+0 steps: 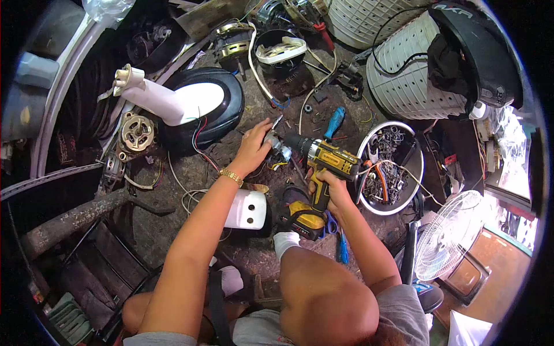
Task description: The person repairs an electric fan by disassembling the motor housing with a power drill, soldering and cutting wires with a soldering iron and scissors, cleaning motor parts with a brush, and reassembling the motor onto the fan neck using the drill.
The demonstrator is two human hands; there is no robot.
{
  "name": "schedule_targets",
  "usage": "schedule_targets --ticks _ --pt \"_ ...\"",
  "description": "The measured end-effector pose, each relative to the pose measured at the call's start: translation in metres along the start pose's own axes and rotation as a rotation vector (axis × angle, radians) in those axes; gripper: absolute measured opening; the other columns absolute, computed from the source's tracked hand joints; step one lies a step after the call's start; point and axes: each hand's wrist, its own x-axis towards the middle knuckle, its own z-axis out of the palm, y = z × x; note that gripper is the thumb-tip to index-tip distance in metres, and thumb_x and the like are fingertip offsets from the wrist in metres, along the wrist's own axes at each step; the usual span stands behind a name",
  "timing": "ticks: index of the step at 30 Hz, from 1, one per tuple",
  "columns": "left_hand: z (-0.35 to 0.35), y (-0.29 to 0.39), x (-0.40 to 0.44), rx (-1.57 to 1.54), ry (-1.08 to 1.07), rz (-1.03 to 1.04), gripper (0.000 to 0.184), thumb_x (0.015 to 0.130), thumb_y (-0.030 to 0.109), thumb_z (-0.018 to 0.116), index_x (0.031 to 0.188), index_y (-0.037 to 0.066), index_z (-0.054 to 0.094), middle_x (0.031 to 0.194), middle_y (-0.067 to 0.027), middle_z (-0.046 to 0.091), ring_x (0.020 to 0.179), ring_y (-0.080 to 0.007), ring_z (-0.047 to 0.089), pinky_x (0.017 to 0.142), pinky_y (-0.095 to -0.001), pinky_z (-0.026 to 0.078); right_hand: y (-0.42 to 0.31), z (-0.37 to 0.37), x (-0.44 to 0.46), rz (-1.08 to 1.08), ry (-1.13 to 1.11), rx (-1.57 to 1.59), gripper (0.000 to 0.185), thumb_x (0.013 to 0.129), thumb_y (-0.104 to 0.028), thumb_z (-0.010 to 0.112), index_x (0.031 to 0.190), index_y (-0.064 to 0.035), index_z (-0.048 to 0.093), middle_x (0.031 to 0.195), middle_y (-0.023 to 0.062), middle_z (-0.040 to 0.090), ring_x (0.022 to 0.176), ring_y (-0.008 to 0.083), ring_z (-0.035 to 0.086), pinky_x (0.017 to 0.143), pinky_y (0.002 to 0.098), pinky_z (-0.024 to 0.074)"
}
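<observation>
My right hand (330,187) is wrapped around the grip of a yellow and black cordless drill (336,158). The drill's black chuck points left toward my left hand. With its fingers closed, my left hand (254,149) holds a small metal part (278,149) with wires, just left of the chuck. Whether a bit touches that part, I cannot tell. A blue-handled screwdriver (334,122) lies beyond the drill. Below my left forearm is a white plastic housing (247,209) with two dark holes.
To the right stands a round bowl (420,167) full of screws and small metal parts. A white fan stand on a black base (231,115) is at the left, near a motor (137,134). White perforated baskets (398,69) and a fan grille (447,236) line the right side.
</observation>
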Motion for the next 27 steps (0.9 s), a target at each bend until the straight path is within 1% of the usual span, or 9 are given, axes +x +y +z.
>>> schedule_targets --ticks 5,11,17,19,20,23,25,26,27 --pt "0.001 -0.003 0.001 0.004 -0.02 0.0 0.047 0.086 0.013 0.047 0.131 0.004 0.042 0.143 -0.015 0.036 0.133 -0.0312 0.032 0.111 -0.0415 0.02 -0.005 -0.001 0.005 0.007 0.013 -0.08 0.037 0.075 -0.009 0.056 0.112 -0.0006 0.056 0.086 0.0081 0.059 0.059 0.0175 0.056 0.054 0.0313 0.0479" --pt "0.0 -0.003 0.002 -0.021 -0.045 0.015 0.053 0.087 0.015 0.046 0.138 0.007 0.035 0.143 -0.0156 0.035 0.134 -0.0393 0.025 0.113 -0.0449 0.013 -0.014 0.001 0.009 0.035 -0.027 -0.034 0.029 0.078 -0.005 0.055 0.106 0.0012 0.058 0.08 0.0079 0.061 0.058 0.0184 0.058 0.055 0.0307 0.0496" --pt "-0.003 -0.004 0.002 -0.036 -0.104 -0.147 0.059 0.089 0.02 0.047 0.144 0.011 0.026 0.147 -0.0155 0.028 0.138 -0.0398 0.015 0.114 -0.0451 0.011 -0.019 -0.003 0.005 0.018 -0.036 -0.095 0.026 0.078 -0.006 0.057 0.102 0.0029 0.057 0.076 0.0095 0.06 0.058 0.0194 0.059 0.055 0.0322 0.05" --pt "-0.013 -0.002 -0.003 -0.162 -0.16 -0.136 0.073 0.085 0.034 0.056 0.145 0.011 0.022 0.149 -0.0144 0.025 0.137 -0.0468 0.011 0.112 -0.0496 0.011 -0.017 -0.008 0.002 -0.04 -0.03 -0.174 0.037 0.077 -0.011 0.057 0.112 0.0009 0.057 0.084 0.008 0.063 0.061 0.0155 0.06 0.054 0.0268 0.0492" --pt "-0.02 -0.004 -0.008 -0.042 -0.219 -0.056 0.091 0.075 0.041 0.069 0.146 0.012 0.019 0.152 -0.0144 0.016 0.138 -0.0446 0.009 0.113 -0.0488 0.013 -0.014 -0.019 -0.005 -0.029 -0.037 -0.171 0.037 0.077 -0.011 0.057 0.112 0.0009 0.057 0.084 0.008 0.063 0.061 0.0155 0.06 0.054 0.0268 0.0492" --pt "-0.031 0.0 -0.017 0.076 -0.291 0.054 0.104 0.064 0.037 0.079 0.146 0.012 0.019 0.152 -0.0166 0.014 0.139 -0.042 0.01 0.113 -0.0471 0.016 -0.002 -0.056 -0.04 0.029 -0.083 -0.396 0.033 0.081 -0.011 0.06 0.113 -0.0009 0.056 0.086 0.0071 0.06 0.076 0.0151 0.059 0.068 0.0283 0.0488" --pt "-0.027 -0.001 -0.017 0.072 -0.276 0.047 0.112 0.057 0.03 0.085 0.145 0.01 0.019 0.151 -0.0173 0.015 0.139 -0.0389 0.011 0.113 -0.0441 0.019 0.014 -0.05 -0.066 -0.367 -0.113 -0.589 0.047 0.076 -0.007 0.067 0.119 -0.003 0.046 0.099 0.0079 0.057 0.088 0.0154 0.057 0.076 0.0287 0.0474" --pt "-0.027 -0.003 -0.014 0.036 -0.257 0.05 0.112 0.056 0.029 0.085 0.145 0.009 0.02 0.151 -0.0172 0.017 0.139 -0.0378 0.013 0.113 -0.043 0.02 0.008 -0.044 -0.065 -0.692 -0.221 -0.993 0.059 0.069 -0.006 0.074 0.117 -0.0039 0.039 0.11 0.0097 0.053 0.094 0.0165 0.055 0.078 0.0298 0.0463" --pt "-0.027 -0.005 -0.011 0.001 -0.24 0.053 0.112 0.055 0.028 0.086 0.144 0.008 0.021 0.15 -0.0171 0.018 0.139 -0.0367 0.015 0.113 -0.0418 0.02 0.006 -0.033 -0.066 -0.833 -0.195 -1.296 0.058 0.067 -0.013 0.078 0.11 -0.0044 0.04 0.101 0.0095 0.056 0.09 0.0179 0.057 0.077 0.0309 0.0459"
